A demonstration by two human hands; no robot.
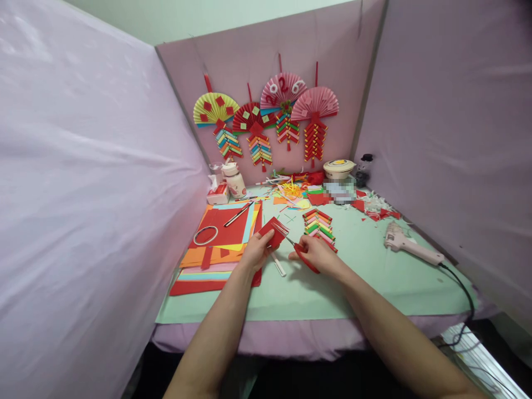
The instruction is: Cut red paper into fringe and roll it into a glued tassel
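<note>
Left hand (257, 252): we hold a piece of red paper (272, 228) with it, thumb on top, the paper raised above the tabletop (366, 291) near its middle.
Red paper: we see narrow strips fringing its right side, toward the other hand.
Right hand (320, 254): we grip red-handled scissors (307, 259), their blades pointing at the fringed side; we cannot tell how far the blades stand apart.
White stick (280, 265): it slants between our hands; we cannot tell whether the left one touches it.
Firecracker ornament (318, 223): its multicoloured rolls lie just beyond our right hand.
Coloured sheets (216, 256): they lie stacked left of our hands, bearing a ring (205, 235) and a dark, slim tool (238, 214).
Glue gun (409, 245): it lies on our right, its cord running over the edge.
Paper scraps (291, 190): we have them heaped toward the back.
Back corners: a tissue box (218, 194) and a jug (235, 181) stand left, a lidded bowl (337, 169) right.
Back wall: four paper fans (315, 103) hang before us, with firecracker tassels.
</note>
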